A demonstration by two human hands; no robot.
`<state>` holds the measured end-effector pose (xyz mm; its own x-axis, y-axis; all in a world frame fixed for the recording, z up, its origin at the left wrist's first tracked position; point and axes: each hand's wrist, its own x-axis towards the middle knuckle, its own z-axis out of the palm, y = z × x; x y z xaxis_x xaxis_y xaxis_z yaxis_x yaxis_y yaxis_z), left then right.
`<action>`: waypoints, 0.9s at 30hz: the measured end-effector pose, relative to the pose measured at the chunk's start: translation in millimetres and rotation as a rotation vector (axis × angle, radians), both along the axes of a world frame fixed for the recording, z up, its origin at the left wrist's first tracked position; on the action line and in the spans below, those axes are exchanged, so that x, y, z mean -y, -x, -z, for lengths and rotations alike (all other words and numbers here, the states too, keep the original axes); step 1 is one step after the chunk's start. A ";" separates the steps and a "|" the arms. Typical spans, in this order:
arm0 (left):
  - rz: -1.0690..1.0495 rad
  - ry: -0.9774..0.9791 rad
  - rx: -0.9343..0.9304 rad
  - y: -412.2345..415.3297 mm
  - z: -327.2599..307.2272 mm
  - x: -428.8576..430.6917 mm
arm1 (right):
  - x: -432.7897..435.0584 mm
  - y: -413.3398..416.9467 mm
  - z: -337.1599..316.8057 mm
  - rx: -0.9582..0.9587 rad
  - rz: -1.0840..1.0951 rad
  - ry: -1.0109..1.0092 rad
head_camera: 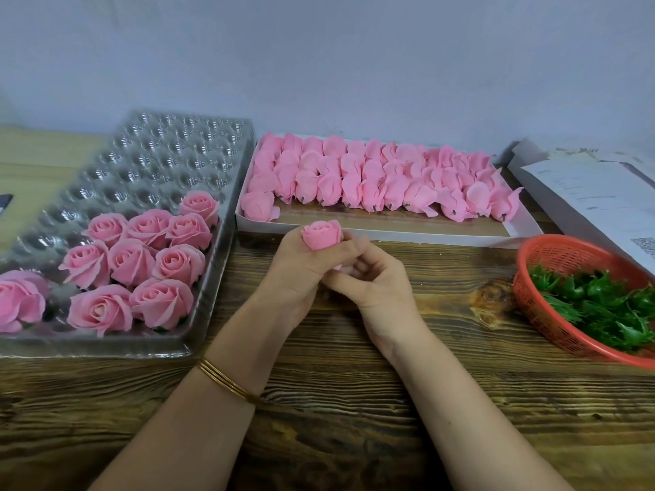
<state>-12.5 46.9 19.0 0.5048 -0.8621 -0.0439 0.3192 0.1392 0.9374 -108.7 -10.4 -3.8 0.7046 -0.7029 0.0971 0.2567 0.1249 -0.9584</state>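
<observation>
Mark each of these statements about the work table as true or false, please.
1. The left hand holds a pink rose. True.
2. The red basket contains pink petals. False: it contains green leaves.
3. Every cup of the clear tray holds a rose. False: only its near part holds roses; many cups are vacant.
4. Gold bangles are on the left wrist. True.
5. The white box lies beyond the held rose. True.

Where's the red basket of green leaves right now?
Head view, far right of the table: the red basket sits right of the right hand, near the papers.
</observation>
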 end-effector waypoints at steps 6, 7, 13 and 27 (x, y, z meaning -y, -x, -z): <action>0.113 -0.036 0.003 -6.9 0.4 -4.1 | 1.6 2.2 -8.1 0.039 -0.193 -0.316; 0.125 -0.035 -0.004 -7.3 -0.6 -4.9 | 2.6 2.8 -8.6 0.044 -0.215 -0.346; 0.079 -0.033 0.058 -6.2 2.3 -3.6 | 1.9 0.9 -2.4 -0.026 -0.102 -0.205; 0.219 -0.043 0.060 -13.6 4.1 -5.3 | 3.0 4.2 -9.4 -0.053 -0.089 -0.168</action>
